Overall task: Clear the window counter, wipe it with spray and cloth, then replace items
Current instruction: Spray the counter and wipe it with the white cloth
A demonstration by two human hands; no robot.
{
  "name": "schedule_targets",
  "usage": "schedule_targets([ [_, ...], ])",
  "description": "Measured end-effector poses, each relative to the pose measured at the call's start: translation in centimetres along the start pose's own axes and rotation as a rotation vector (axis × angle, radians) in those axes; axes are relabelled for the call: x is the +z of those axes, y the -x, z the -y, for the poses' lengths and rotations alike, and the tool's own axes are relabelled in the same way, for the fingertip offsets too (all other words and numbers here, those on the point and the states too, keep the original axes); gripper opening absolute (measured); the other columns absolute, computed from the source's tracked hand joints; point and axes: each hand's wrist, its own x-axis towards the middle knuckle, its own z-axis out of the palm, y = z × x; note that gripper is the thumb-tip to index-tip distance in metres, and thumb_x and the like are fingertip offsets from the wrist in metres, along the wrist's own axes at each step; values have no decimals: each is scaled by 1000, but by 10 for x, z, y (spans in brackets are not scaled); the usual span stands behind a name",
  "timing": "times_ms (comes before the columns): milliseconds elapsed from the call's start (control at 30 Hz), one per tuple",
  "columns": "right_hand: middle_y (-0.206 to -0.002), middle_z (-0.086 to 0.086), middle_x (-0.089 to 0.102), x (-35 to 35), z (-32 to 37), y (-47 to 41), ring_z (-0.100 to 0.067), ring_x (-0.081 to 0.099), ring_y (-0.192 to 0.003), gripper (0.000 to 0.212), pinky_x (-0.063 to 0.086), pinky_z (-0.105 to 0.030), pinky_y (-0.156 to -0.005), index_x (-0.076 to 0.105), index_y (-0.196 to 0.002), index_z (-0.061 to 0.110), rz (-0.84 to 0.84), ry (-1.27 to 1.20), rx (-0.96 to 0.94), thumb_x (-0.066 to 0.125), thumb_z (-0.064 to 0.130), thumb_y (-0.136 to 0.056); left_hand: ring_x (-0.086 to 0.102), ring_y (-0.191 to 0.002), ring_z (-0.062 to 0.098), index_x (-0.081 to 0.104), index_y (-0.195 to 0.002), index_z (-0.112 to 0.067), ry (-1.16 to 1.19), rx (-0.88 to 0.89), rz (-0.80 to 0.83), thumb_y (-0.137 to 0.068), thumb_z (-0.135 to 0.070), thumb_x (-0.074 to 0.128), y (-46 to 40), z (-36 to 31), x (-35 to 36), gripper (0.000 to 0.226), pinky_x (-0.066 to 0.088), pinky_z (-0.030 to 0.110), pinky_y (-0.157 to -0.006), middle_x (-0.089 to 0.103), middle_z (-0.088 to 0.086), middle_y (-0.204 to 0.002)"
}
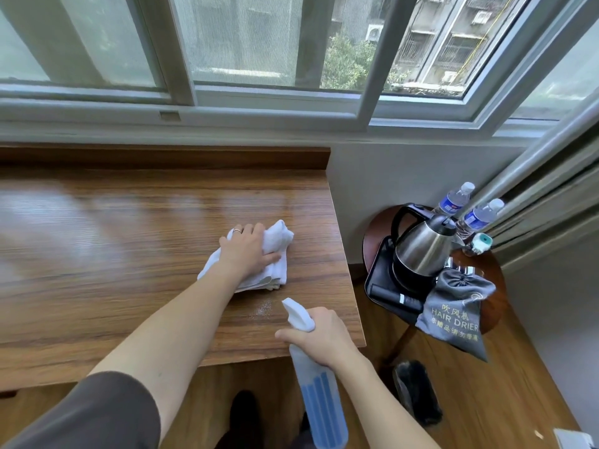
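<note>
Left hand flat, fingers straight, pressing cloth onto counter near right edge. Right hand clamped round spray bottle neck at front right corner, nozzle toward cloth. Kettle on side table beyond right edge.

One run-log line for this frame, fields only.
phase: wiping | left hand: presses white cloth on wooden counter | right hand: grips blue spray bottle | spray droplets: unwiped
</note>
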Motion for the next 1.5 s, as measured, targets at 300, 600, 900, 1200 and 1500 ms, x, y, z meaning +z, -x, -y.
schedule_targets([
  [300,-73,-4,64,-24,7,8,-9,52,-64,41,41,-26,-61,65,-80,10,-162,-94,-35,74,49,-80,44,-122,27,43,-121,-21,-20,7,-50,-83,-69,52,31,-6,9,62,40,48,-87,54,-2,-128],
  [600,-76,-3,67,-40,15,2,-11,53,-66,39,40,-29,-61,65,-78,13,-216,-56,-13,71,52,-80,61,-81,25,58,-91,-21,-91,128,-257,-66,-71,51,128,-14,54,56,40,36,-56,62,-4,-85],
  [900,-80,-7,69,-40,25,0,-13,57,-69,38,45,-31,-65,67,-80,11,-210,-77,-32,72,49,-81,58,-77,24,60,-91,-21,-99,193,-308,-70,-69,50,166,-17,69,53,38,37,-57,57,-3,-84],
  [1200,-75,4,66,-43,26,0,-8,56,-69,25,42,-26,-62,65,-77,23,-220,-87,-42,71,46,-84,57,-74,28,58,-83,-15,-115,102,-387,-77,-73,41,83,-16,47,61,41,38,-55,58,2,-77],
  [1500,-69,5,61,-47,18,5,-9,51,-64,31,39,-25,-58,59,-69,21,-254,-70,-10,70,46,-83,59,-71,28,60,-83,-14,-126,69,-385,-74,-69,47,56,-28,43,57,34,37,-56,62,1,-76],
])
